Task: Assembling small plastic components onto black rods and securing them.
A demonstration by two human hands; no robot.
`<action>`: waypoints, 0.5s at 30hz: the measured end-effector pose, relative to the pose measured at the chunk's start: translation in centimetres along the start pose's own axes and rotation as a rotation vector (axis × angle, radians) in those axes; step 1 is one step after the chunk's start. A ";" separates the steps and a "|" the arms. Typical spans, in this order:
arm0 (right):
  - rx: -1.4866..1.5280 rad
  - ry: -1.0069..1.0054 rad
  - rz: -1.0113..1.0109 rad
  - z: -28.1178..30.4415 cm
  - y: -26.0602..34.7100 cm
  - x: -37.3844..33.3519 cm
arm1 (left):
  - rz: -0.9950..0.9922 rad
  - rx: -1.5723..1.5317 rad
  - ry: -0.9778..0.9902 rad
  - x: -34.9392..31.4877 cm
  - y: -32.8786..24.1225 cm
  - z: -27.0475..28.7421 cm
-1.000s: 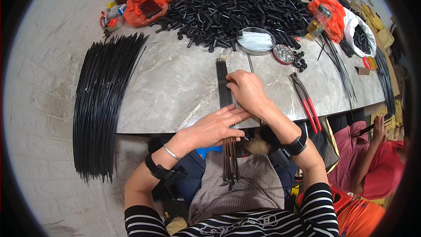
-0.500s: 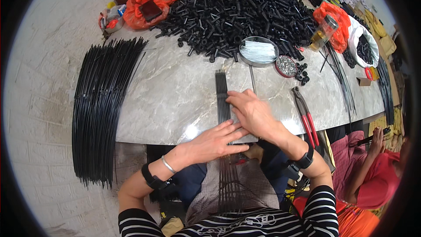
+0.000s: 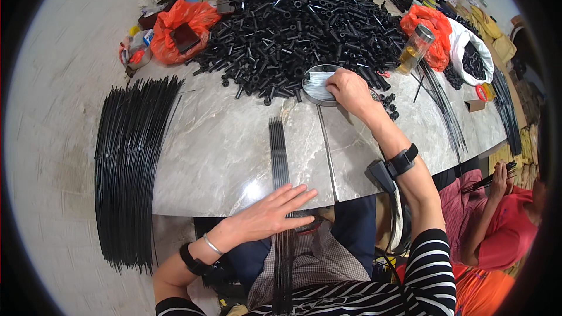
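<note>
A flat row of thin black rods [image 3: 278, 155] lies side by side on the table and runs over its near edge toward my lap. My left hand [image 3: 266, 213] rests across the rods at that edge, palm down with fingers spread. My right hand [image 3: 351, 90] is at a round shallow dish [image 3: 305, 92] of thin whitish sticks [image 3: 319, 82], its fingertips bent and pressed together at the sticks. Whether a stick is between them is hidden. Small black round parts [image 3: 387, 105] lie just right of that hand.
A large heap of black tubular parts [image 3: 304, 35] covers the far table. On the left, a thick bundle of black rods [image 3: 132, 164] overhangs the edge. Orange bags [image 3: 178, 29], a glass jar [image 3: 415, 50] and a white sack [image 3: 471, 52] stand around the heap. A person in red [image 3: 506, 222] sits at right.
My right hand has left the rods and moved forward to the dish. My left hand stays on the rods, fingers now more spread. The red-handled pliers have gone out of sight near my right forearm.
</note>
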State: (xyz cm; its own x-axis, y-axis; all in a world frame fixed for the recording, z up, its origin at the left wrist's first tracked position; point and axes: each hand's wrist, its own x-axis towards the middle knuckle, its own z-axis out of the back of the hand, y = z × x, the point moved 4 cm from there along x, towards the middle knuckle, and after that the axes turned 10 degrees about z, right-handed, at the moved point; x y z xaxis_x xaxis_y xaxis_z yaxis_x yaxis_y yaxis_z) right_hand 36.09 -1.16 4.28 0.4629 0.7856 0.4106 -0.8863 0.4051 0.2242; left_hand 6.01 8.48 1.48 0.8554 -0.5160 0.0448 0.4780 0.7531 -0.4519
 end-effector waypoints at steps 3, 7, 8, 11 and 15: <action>-0.061 0.014 0.013 -0.8 0.1 0.5 | 0.009 -0.004 0.007 -0.2 0.2 0.0; -0.080 -0.009 0.052 -1.2 -0.4 0.5 | 0.019 0.010 0.000 -0.1 0.2 0.1; -0.078 -0.006 0.050 -1.2 -0.5 0.4 | 0.020 0.007 0.002 0.0 0.3 0.0; -0.018 0.050 -0.030 -1.1 -1.0 0.5 | 0.017 0.001 -0.013 -0.1 0.4 -0.1; 0.011 -0.026 -0.070 -0.3 -1.1 0.2 | 0.009 -0.005 -0.023 0.0 0.5 -0.3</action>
State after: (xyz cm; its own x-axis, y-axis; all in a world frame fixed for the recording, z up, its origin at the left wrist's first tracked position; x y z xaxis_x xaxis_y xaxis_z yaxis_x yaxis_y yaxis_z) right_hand 37.14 -1.33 3.88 0.5239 0.7432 0.4161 -0.8518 0.4531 0.2630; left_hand 6.14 8.73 1.03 0.8639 -0.4999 0.0614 0.4697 0.7556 -0.4566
